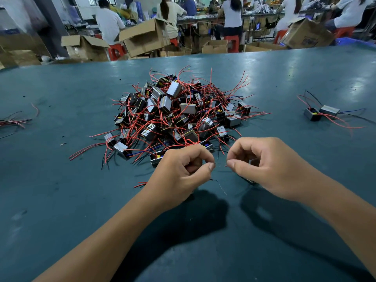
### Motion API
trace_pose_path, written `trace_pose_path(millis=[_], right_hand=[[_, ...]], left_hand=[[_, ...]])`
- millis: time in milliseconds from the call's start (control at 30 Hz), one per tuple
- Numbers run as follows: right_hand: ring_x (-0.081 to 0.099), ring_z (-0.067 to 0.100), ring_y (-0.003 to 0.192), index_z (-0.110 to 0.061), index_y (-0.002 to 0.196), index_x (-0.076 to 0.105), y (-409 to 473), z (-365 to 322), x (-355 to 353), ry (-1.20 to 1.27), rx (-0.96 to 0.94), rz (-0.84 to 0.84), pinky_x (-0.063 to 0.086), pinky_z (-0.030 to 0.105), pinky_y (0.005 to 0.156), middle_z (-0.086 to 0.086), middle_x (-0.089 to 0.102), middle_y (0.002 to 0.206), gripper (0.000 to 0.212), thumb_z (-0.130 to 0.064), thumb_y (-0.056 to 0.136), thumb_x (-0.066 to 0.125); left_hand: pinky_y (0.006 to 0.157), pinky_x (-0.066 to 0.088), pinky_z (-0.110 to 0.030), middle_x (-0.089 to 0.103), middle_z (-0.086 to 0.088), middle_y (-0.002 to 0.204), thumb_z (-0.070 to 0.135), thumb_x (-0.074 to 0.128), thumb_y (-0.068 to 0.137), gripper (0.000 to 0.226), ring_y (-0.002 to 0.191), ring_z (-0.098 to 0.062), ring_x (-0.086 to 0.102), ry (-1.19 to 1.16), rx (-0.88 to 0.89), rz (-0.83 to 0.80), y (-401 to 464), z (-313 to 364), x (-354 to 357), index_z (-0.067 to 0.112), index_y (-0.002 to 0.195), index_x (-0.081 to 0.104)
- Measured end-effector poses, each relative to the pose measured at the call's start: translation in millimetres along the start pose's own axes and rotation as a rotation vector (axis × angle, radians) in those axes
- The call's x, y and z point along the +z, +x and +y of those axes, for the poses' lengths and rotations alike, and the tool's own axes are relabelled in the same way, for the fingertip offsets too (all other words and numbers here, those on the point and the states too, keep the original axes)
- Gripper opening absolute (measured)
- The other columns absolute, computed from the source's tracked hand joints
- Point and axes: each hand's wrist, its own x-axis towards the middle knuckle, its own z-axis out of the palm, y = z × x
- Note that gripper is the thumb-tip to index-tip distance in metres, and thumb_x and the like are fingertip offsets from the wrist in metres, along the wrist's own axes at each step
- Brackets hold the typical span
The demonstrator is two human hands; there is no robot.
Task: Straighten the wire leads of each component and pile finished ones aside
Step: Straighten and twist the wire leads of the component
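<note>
A big heap of small grey and black components (175, 112) with tangled red, black and blue leads lies in the middle of the green table (61, 190). In front of it my left hand (179, 171) and my right hand (270, 167) each pinch one end of a thin wire lead (220, 164) stretched between their fingertips. A dark component edge (249, 181) peeks out under my right hand; red lead ends (140, 184) stick out left of my left hand. Two components (321, 112) with leads lie apart at the right.
A loose bundle of leads (14, 121) lies at the table's left edge. Beyond the far table edge stand open cardboard boxes (142, 37), red stools and several seated people at other benches.
</note>
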Motion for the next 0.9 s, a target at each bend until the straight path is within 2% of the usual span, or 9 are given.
trace_pose_path(millis=[167,333,367,433,467,533,700,800,900], right_hand=[[0.046,0.003,0.050,-0.026,0.077,0.060,0.4,1.3,4.8,-0.121,-0.053,0.096,0.034,0.009,0.051,-0.010,0.060,0.064,0.016,-0.018,0.090,0.066],[0.049,-0.002,0.059,-0.022,0.085,0.060,-2.3,-0.6,2.9,-0.297,-0.188,0.114,0.034,0.007,0.056,-0.008,0.061,0.074,0.012,-0.014,0.090,0.066],[0.050,-0.003,0.065,-0.022,0.089,0.061,-3.1,-1.5,2.2,-0.342,-0.228,0.110,0.036,0.009,0.060,-0.010,0.061,0.079,0.005,-0.019,0.090,0.065],[0.055,0.000,0.081,-0.016,0.098,0.065,-3.4,-2.7,4.1,-0.494,-0.333,0.115,0.045,0.019,0.072,-0.008,0.063,0.090,0.014,-0.027,0.089,0.061],[0.060,0.011,0.086,-0.012,0.098,0.066,-3.4,-2.4,6.2,-0.554,-0.395,0.116,0.049,0.028,0.076,-0.004,0.064,0.093,0.018,-0.027,0.089,0.061],[0.063,0.023,0.081,-0.008,0.093,0.068,-2.5,-3.7,11.0,-0.621,-0.485,0.148,0.053,0.039,0.072,0.000,0.066,0.088,0.013,-0.020,0.089,0.064],[0.059,0.026,0.068,-0.008,0.081,0.068,-1.2,-6.3,14.0,-0.662,-0.546,0.211,0.051,0.040,0.059,0.002,0.063,0.076,0.012,-0.012,0.090,0.060],[0.055,0.020,0.063,-0.011,0.076,0.066,-3.4,-10.3,15.2,-0.624,-0.472,0.182,0.047,0.036,0.056,-0.002,0.060,0.069,0.013,-0.015,0.085,0.058],[0.045,0.006,0.050,-0.018,0.067,0.064,-3.4,-16.9,18.5,-0.197,-0.057,0.102,0.037,0.018,0.048,-0.006,0.059,0.057,0.011,-0.019,0.077,0.059]], left_hand=[[0.049,0.028,-0.021,0.042,-0.017,0.059,0.018,0.061,0.093,0.009,0.051,-0.025,0.031,-0.013,-0.001,-0.004,0.0,-0.3,1.6,0.021,0.084,0.063],[0.049,0.029,-0.019,0.043,-0.014,0.058,0.017,0.062,0.092,0.009,0.050,-0.013,0.031,-0.034,-0.012,0.006,-0.1,0.0,0.9,0.021,0.084,0.064],[0.049,0.029,-0.020,0.043,-0.011,0.057,0.017,0.062,0.092,0.009,0.050,-0.011,0.032,-0.045,-0.014,0.007,0.1,0.1,1.1,0.020,0.084,0.065],[0.049,0.029,-0.020,0.043,0.000,0.057,0.017,0.063,0.092,0.009,0.051,-0.009,0.034,-0.068,-0.015,0.011,0.5,0.9,1.0,0.020,0.084,0.066],[0.049,0.029,-0.019,0.043,0.005,0.057,0.016,0.063,0.092,0.009,0.051,-0.008,0.034,-0.078,-0.013,0.011,0.6,1.2,0.6,0.019,0.084,0.066],[0.049,0.028,-0.018,0.044,0.010,0.059,0.015,0.064,0.093,0.009,0.051,-0.007,0.033,-0.090,-0.009,0.003,0.8,1.7,0.0,0.017,0.085,0.067],[0.049,0.027,-0.018,0.043,0.012,0.059,0.013,0.064,0.093,0.008,0.052,-0.007,0.032,-0.095,0.000,-0.020,1.0,1.5,0.7,0.013,0.085,0.067],[0.048,0.027,-0.018,0.042,0.010,0.057,0.013,0.063,0.093,0.008,0.050,-0.006,0.032,-0.071,0.009,-0.018,-0.2,2.0,3.2,0.015,0.085,0.067],[0.050,0.029,-0.016,0.036,0.014,0.054,0.015,0.062,0.087,0.006,0.048,-0.002,0.032,0.238,0.186,0.064,0.1,7.4,5.8,0.015,0.083,0.065]])
